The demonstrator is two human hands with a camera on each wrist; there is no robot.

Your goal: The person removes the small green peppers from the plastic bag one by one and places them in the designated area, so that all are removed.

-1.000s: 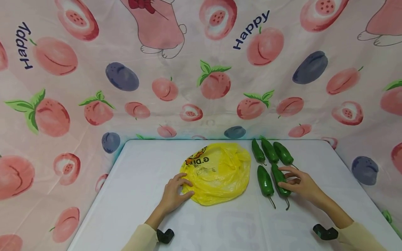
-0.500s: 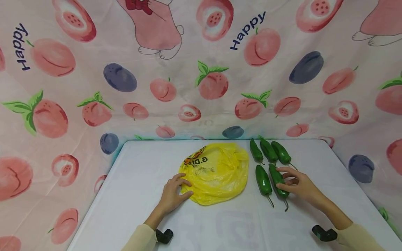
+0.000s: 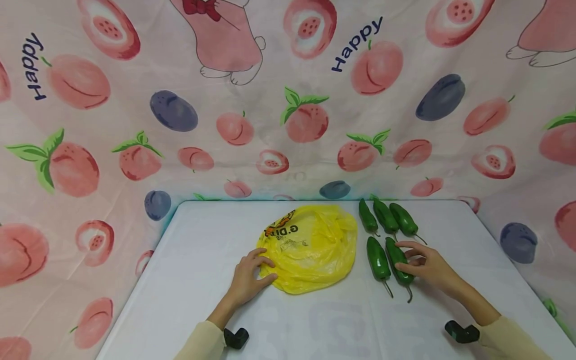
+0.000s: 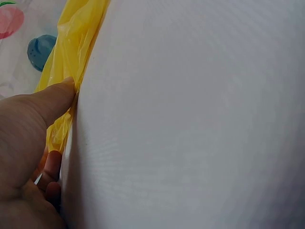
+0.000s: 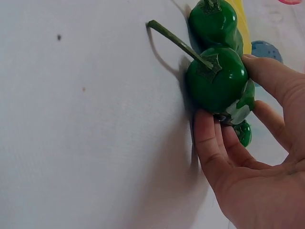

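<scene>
A yellow plastic bag (image 3: 310,255) with dark print lies flattened on the white table. My left hand (image 3: 252,277) rests on its left edge, fingers spread over the plastic; in the left wrist view the thumb (image 4: 59,98) touches the bag. To the right of the bag lie several green peppers in two rows. My right hand (image 3: 429,265) holds the near-row right pepper (image 3: 396,255), thumb on one side and fingers on the other. In the right wrist view this pepper (image 5: 217,81) points its stem toward the camera. Beside it lies another near-row pepper (image 3: 378,259).
Three peppers form the far row, among them a middle one (image 3: 385,216), close to the table's back edge. Behind the table (image 3: 202,230) hangs a pink cloth (image 3: 252,115) printed with fruit. Black wrist devices, such as the left one (image 3: 236,338), sit at both sleeves.
The head view shifts slightly. My right wrist moves a little left, and the far tip of the held pepper comes slightly nearer. My left hand stays on the bag.
</scene>
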